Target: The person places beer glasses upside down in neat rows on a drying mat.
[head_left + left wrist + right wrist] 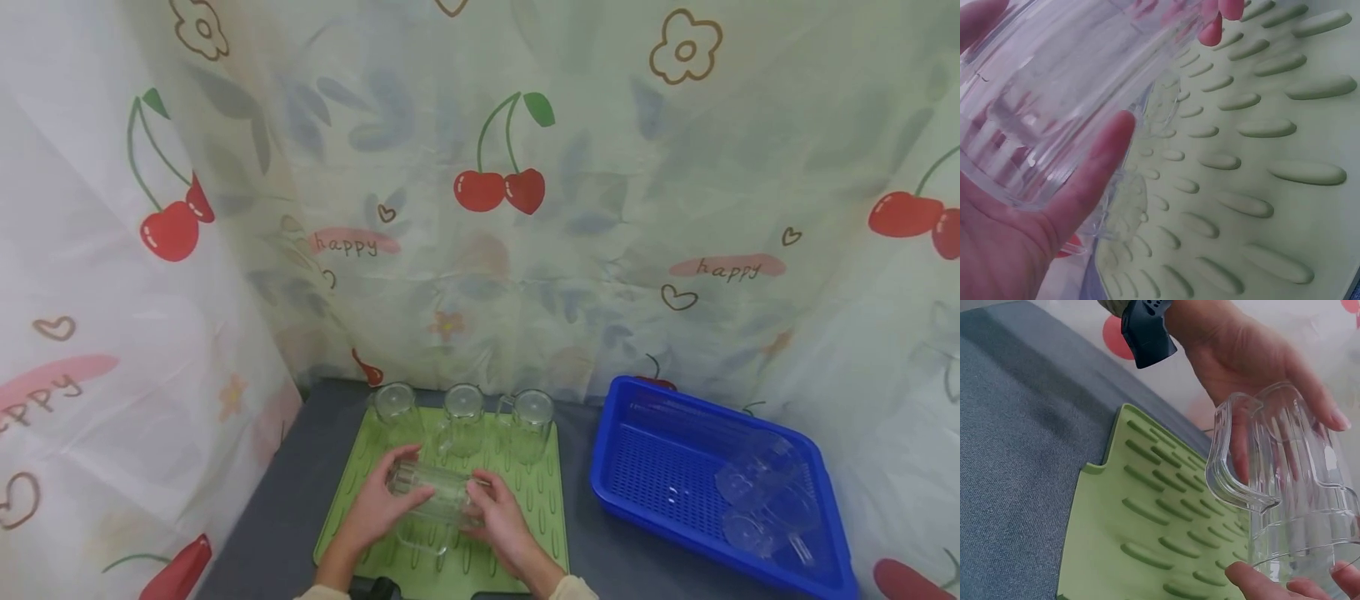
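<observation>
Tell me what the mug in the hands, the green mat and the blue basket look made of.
Mug: clear, glossy, ribbed; glass or hard plastic, cannot tell which.
Green mat: matte with soft-looking raised ridges, probably silicone.
Blue basket: shiny moulded mesh, likely plastic.

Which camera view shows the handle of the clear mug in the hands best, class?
The right wrist view: the mug's handle shows whole against the green mat. In the head view the mug is small between both hands, its handle hard to make out. The left wrist view shows mainly its ribbed wall.
</observation>
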The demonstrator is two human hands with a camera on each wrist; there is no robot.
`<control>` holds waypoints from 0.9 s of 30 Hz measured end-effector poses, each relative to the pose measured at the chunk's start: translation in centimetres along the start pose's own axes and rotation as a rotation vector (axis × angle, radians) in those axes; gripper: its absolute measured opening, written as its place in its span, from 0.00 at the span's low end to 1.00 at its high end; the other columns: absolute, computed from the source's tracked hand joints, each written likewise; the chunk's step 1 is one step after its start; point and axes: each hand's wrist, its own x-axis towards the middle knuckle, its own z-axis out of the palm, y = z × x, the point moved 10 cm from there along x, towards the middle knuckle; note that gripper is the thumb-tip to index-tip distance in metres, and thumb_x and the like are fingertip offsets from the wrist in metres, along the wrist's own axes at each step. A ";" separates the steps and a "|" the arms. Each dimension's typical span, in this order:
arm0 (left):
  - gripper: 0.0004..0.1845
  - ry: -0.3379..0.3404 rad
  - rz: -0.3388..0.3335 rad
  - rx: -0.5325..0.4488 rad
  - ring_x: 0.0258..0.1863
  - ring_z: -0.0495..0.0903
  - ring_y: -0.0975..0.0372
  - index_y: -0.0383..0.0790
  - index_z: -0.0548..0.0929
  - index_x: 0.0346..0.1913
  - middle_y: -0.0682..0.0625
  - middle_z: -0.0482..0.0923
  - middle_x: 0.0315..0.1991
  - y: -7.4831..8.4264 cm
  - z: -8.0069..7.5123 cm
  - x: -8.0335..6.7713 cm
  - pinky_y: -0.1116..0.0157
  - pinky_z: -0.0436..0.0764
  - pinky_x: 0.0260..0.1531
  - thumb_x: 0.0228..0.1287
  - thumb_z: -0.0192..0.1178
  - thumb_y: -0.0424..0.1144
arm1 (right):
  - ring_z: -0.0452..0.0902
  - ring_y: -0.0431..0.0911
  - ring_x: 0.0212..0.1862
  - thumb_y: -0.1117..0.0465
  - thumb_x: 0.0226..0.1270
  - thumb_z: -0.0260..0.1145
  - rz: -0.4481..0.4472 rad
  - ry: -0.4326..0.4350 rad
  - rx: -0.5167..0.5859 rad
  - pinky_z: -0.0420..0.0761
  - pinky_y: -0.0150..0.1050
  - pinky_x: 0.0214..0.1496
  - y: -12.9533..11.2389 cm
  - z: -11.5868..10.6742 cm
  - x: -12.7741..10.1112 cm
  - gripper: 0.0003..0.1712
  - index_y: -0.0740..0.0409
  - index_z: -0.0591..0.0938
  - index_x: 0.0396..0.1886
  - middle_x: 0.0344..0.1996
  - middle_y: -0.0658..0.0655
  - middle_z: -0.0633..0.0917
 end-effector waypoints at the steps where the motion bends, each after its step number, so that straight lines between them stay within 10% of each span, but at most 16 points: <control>1: 0.37 0.014 0.007 -0.001 0.65 0.75 0.51 0.53 0.74 0.69 0.47 0.76 0.65 0.1 -0.2 0.0 0.54 0.79 0.58 0.56 0.77 0.48 | 0.82 0.58 0.56 0.48 0.80 0.56 0.001 -0.006 0.009 0.87 0.53 0.54 0.0 0.1 0.0 0.37 0.68 0.58 0.75 0.67 0.74 0.69; 20: 0.41 0.120 0.115 -0.013 0.73 0.67 0.45 0.42 0.71 0.71 0.42 0.70 0.70 0.8 -2.5 0.0 0.39 0.66 0.73 0.57 0.77 0.44 | 0.79 0.64 0.61 0.53 0.78 0.59 0.029 -0.068 -0.057 0.84 0.59 0.59 -0.3 0.5 -0.3 0.33 0.69 0.64 0.72 0.67 0.74 0.72; 27: 0.40 0.195 0.112 0.120 0.67 0.72 0.49 0.56 0.75 0.69 0.48 0.71 0.65 0.9 -4.3 -0.2 0.39 0.71 0.67 0.51 0.80 0.48 | 0.78 0.62 0.63 0.57 0.79 0.57 0.046 -0.093 -0.086 0.84 0.58 0.60 -0.7 0.0 -0.9 0.27 0.69 0.68 0.69 0.65 0.72 0.75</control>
